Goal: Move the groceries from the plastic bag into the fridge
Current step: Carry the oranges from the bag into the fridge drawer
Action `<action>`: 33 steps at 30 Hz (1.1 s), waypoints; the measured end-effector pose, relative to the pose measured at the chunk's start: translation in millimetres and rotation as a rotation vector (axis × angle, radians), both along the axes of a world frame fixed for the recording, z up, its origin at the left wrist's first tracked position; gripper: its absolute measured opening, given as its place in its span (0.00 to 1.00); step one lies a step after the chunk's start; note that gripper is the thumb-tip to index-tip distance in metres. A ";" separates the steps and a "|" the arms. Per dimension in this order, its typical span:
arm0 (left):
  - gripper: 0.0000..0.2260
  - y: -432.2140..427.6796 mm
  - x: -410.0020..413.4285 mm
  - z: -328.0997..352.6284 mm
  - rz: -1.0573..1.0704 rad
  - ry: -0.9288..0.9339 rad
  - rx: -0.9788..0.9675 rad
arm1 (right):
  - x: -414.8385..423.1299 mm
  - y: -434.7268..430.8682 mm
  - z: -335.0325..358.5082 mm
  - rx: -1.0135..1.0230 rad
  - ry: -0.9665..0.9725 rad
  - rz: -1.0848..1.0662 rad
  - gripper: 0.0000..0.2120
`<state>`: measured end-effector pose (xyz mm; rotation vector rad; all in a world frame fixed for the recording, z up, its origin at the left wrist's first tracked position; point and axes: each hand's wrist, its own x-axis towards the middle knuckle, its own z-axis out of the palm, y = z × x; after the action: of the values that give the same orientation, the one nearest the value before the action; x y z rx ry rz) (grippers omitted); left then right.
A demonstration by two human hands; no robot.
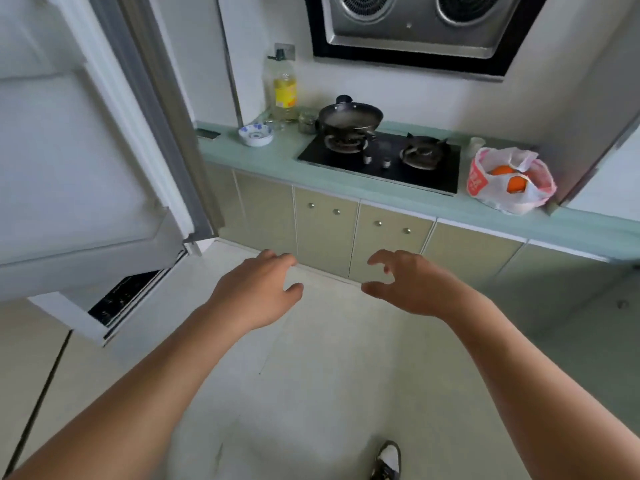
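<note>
— Where are the hands?

— Both reach forward at mid-height over the pale floor [311,375], bare forearms stretched out from the bottom corners, backs of the hands turned up. The left hand [256,292] points toward the cupboard doors [325,230]. Its fingers [277,258] lie close together and bend gently downward, with the thumb set apart to the side. It holds nothing.

— And the right?

— The right hand [412,285] is level with the left and a little apart from it. Its fingers [379,259] are slightly spread and hooked like a loose claw, the thumb lying beneath them with a gap between. Nothing is in its grasp either.

— Where is the bag?

— The plastic bag [485,178], white and pink, sits on the green counter [277,161] at the far right, just beside the black hob [429,178] and well apart from both hands. Its mouth gapes, and two oranges [502,170] show inside.

— The fridge?

— The fridge door [86,150] hangs open on the left, its white inner side facing the camera. The inside of the fridge is out of view.

— Anything else?

— A dark pan [349,116] on the left burner, an oil bottle [285,91] and a small patterned bowl [256,133] on the counter, and a shoe [388,460] at the bottom edge.
</note>
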<state>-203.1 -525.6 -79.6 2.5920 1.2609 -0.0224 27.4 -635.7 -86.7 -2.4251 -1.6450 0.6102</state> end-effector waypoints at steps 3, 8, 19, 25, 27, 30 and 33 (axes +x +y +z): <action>0.21 -1.7 73.3 -1.7 -0.105 0.011 0.005 | 61.9 -20.5 -4.5 0.010 0.002 -0.081 0.26; 0.22 -7.1 197.0 -4.2 -0.229 -0.005 -0.001 | 170.2 -51.2 -5.2 0.018 -0.004 -0.209 0.26; 0.22 -7.1 400.6 -10.3 -0.433 -0.022 -0.028 | 337.5 -88.1 -12.6 -0.001 -0.031 -0.401 0.24; 0.22 29.3 492.2 -22.8 -0.510 -0.033 -0.047 | 410.1 -66.4 -26.0 0.022 -0.032 -0.492 0.23; 0.22 48.3 523.8 -28.9 -0.532 -0.041 -0.051 | 436.2 -50.0 -29.6 0.019 -0.044 -0.511 0.23; 0.22 82.4 573.7 -39.1 -0.562 -0.044 -0.052 | 478.0 -18.9 -36.0 0.018 -0.063 -0.530 0.22; 0.22 118.2 623.4 -43.5 -0.594 -0.026 -0.057 | 520.1 14.7 -38.2 0.008 -0.068 -0.560 0.22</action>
<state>420.2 -407.4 -123.1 2.8002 0.4363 -0.1320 547.5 -621.0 -124.9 -2.7423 -0.8989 0.4268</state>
